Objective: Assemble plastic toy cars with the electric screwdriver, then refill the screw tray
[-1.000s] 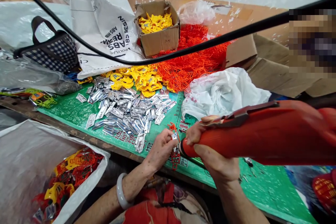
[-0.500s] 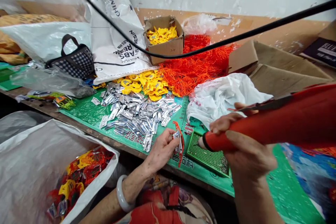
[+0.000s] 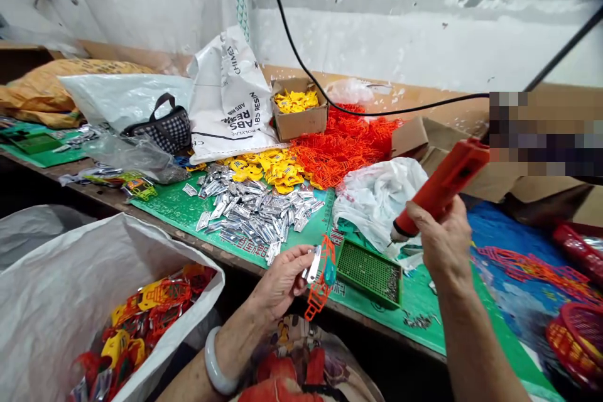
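Note:
My left hand (image 3: pixel 282 279) pinches a silver plastic piece (image 3: pixel 313 266) together with an orange lattice frame (image 3: pixel 316 301), and a small green piece (image 3: pixel 330 269) shows against the frame. My right hand (image 3: pixel 443 242) is wrapped round a red electric screwdriver (image 3: pixel 445 185), its tip slanting down to the left, apart from the held parts. Between the hands lies a green perforated tray (image 3: pixel 360 264) with small screws (image 3: pixel 393 279) at its right end. A pile of silver pieces (image 3: pixel 257 210) spreads beyond my left hand.
Yellow parts (image 3: pixel 268 169) and a heap of orange frames (image 3: pixel 343 144) lie behind the silver pile. A white sack (image 3: pixel 38 276) holding assembled pieces gapes at lower left. Loose screws (image 3: pixel 419 320) lie right of the tray. A black cable (image 3: pixel 292 38) hangs across the back.
The screwdriver has moved right and away from the camera, from nearly level to steeply tilted. The parts in my left hand have turned, showing the green piece. The view has shifted upward.

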Motion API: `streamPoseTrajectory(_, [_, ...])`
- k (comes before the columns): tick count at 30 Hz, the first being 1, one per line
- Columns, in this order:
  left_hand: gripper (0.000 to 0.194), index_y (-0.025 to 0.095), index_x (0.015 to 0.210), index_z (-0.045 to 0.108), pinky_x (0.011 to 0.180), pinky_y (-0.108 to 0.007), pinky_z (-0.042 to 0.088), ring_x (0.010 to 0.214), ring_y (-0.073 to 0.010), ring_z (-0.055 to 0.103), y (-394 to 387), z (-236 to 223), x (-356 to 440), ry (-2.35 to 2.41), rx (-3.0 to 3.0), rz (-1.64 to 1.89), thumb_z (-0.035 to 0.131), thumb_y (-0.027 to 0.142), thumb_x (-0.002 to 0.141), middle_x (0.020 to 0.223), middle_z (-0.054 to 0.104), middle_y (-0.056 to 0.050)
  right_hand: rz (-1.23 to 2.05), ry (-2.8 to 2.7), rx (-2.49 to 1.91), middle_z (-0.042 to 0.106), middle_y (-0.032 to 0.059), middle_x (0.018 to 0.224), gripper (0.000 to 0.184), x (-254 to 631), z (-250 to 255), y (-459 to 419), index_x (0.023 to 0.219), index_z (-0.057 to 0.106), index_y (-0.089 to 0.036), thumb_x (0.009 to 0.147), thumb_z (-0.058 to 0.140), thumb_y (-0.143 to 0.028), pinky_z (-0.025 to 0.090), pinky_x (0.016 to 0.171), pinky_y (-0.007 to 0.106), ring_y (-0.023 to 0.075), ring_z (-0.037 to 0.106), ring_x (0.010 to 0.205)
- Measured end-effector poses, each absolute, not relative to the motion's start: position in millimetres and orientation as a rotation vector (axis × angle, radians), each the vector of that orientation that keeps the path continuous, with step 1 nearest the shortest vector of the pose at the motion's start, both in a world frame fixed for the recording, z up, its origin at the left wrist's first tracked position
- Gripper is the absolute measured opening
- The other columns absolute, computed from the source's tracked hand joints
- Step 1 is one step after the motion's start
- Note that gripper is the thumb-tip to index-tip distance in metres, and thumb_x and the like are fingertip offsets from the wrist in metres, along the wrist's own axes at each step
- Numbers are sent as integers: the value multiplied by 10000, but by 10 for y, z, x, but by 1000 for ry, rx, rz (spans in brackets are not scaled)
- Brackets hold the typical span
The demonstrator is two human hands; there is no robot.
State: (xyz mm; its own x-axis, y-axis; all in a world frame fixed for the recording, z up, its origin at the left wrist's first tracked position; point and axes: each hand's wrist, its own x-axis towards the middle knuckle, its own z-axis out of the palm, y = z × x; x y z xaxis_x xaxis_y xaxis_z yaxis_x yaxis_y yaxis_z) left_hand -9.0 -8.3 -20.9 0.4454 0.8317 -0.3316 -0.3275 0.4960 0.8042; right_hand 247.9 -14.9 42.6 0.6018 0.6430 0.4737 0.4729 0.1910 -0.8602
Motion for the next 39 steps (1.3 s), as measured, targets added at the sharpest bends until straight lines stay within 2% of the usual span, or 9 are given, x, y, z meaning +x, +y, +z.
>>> streamPoseTrajectory(3, [287, 154, 866, 669, 471, -195, 418, 499, -81, 543, -205, -139, -175, 724, 609, 774, 808, 306, 666, 691, 644, 8, -120, -1118, -1476, 435, 165, 1405, 867, 2262, 407, -425, 1481, 340, -243, 733, 762, -362, 439, 940, 484, 352, 453, 1246])
streamPoseTrajectory(5, [241, 176, 864, 673, 564, -245, 495, 568, -123, 607, -302, -100, -228, 684, 531, 754, 790, 270, 676, 726, 674, -2, -156, -1423, -1418, 409, 145, 1428, 860, 2055, 349, -655, 1479, 354, -269, 724, 761, -330, 394, 1017, 554, 362, 402, 1301])
streamPoseTrajectory(10, [107, 173, 803, 688, 586, -278, 503, 559, -152, 616, -517, -91, -292, 589, 424, 670, 733, 233, 727, 681, 689, -16, 460, -2146, -1218, 440, 92, 1442, 839, 1531, 136, -1106, 1449, 417, -321, 688, 745, -190, 283, 1138, 573, 321, 324, 1383])
streamPoseTrajectory(15, [149, 165, 760, 644, 630, -263, 506, 605, -152, 640, -633, -179, -352, 553, 452, 706, 724, 291, 764, 674, 686, -17, 812, -1988, -1177, 562, 83, 1309, 638, 1253, -16, -1174, 1362, 538, -273, 760, 743, -307, 449, 987, 403, 244, 546, 1156])
streamPoseTrajectory(21, [479, 201, 1140, 599, 643, -238, 483, 799, -161, 665, -813, -243, -460, 499, 620, 823, 602, 578, 844, 955, 720, -67, 1196, -1428, -1274, 695, 67, 1039, 471, 1208, -213, -1084, 1156, 651, -169, 764, 689, -427, 499, 828, 360, 264, 622, 974])
streamPoseTrajectory(24, [457, 205, 1170, 607, 638, -216, 465, 817, -145, 645, -888, -278, -418, 556, 742, 827, 717, 448, 799, 986, 697, -57, 1150, -1413, -1407, 701, 65, 949, 456, 1184, -355, -1028, 1049, 684, -156, 786, 647, -527, 489, 724, 332, 254, 616, 879])
streamPoseTrajectory(29, [293, 136, 894, 701, 575, -178, 432, 673, -91, 567, -820, -335, -327, 715, 699, 979, 812, 311, 688, 848, 671, -40, 1138, -1634, -1441, 668, 17, 786, 441, 1181, -423, -917, 936, 694, -177, 860, 541, -584, 464, 647, 294, 201, 588, 743])
streamPoseTrajectory(34, [266, 140, 893, 732, 502, -156, 388, 612, -68, 518, -614, -348, -422, 821, 647, 1062, 810, 281, 682, 822, 684, -34, 984, -1903, -1472, 716, 74, 1027, 464, 1392, -269, -424, 1234, 624, -146, 932, 474, -464, 511, 694, 294, 203, 658, 819])
streamPoseTrajectory(39, [231, 139, 863, 727, 452, -155, 322, 555, -59, 485, -441, -392, -545, 896, 580, 1048, 809, 241, 673, 723, 658, -8, 541, -2170, -1594, 689, 114, 1118, 319, 1529, -295, 444, 1111, 692, -160, 869, 485, -155, 447, 907, 375, 248, 604, 1017])
